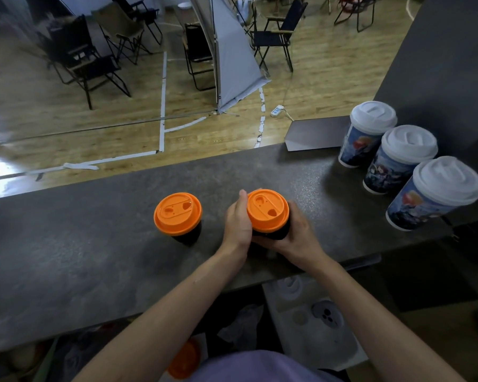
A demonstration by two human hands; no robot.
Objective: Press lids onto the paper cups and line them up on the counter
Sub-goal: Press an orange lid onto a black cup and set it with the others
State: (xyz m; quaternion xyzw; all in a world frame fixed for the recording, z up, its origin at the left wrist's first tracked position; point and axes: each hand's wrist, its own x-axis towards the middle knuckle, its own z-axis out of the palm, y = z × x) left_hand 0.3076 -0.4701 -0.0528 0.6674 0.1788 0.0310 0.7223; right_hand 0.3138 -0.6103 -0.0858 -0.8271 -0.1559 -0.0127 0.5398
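Curling round a black cup from both sides, the fingers of the left hand lie along its left wall, one tip showing past the far edge of the lid. The right hand wraps the right wall, its thumb running across the near side. Both hands are clamped on this cup, which is near the middle of the worktop. The hands hide its base, so whether it touches the surface cannot be told.

Its orange lid sits squarely on the rim. The lid is smooth round plastic with a raised edge and a sunken oval panel holding a small drinking hole.

Just left of the left hand, and apart from it, a second black cup stands upright under a matching orange cap.

At the right end, well apart from the hands, three printed cups form a slanting row from far to near, each close beside the next. Their paper walls carry blue pictures, and each has a domed white lid.

The worktop is dark grey, matt and finely speckled like stone. Beyond it lies a wooden floor marked with pale tape lines.
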